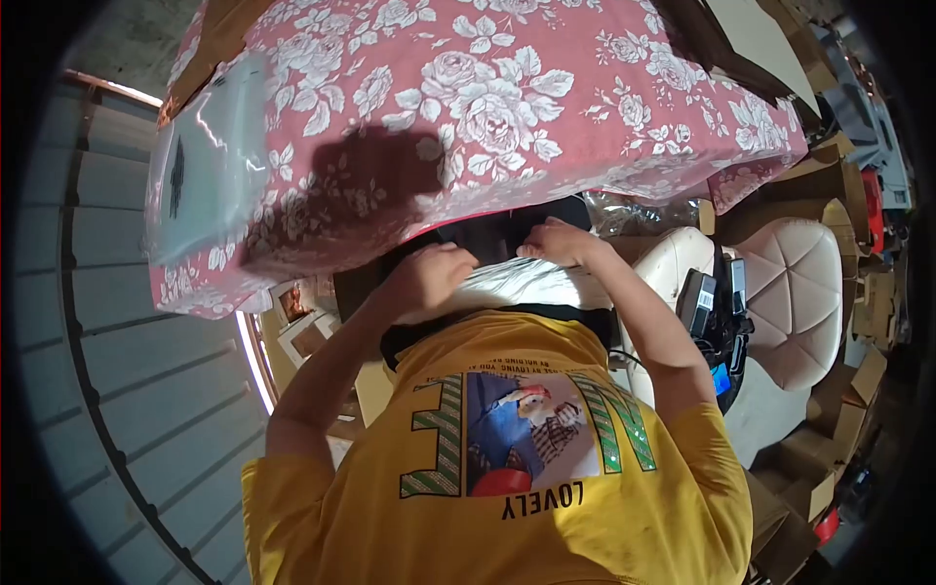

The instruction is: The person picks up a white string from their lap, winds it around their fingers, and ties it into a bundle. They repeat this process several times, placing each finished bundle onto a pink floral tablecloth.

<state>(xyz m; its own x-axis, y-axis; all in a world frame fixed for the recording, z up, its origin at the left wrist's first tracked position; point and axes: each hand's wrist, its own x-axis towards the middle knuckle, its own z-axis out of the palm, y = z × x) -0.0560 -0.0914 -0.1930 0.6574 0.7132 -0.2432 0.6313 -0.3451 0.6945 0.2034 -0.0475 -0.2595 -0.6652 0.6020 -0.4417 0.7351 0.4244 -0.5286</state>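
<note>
My left hand (431, 277) is in my lap under the table edge, its fingers curled inward at the left side of a bundle of long whitish strands (531, 283). My right hand (560, 242) is just beyond the strands' far edge, slightly farther from my body, fingers bent down over something dark. Between the hands lies black material (487, 237), in shadow. What either set of fingertips grips is hidden. The strands lie across my lap above the hem of my yellow shirt (585, 517).
A table with a pink floral cloth (492, 112) stands ahead, a clear plastic sheet (219, 156) on its left corner. At right are a cream quilted chair (792, 297), black devices with cables (700, 302), and cardboard boxes (814, 419). A ribbed wall (156, 341) is at left.
</note>
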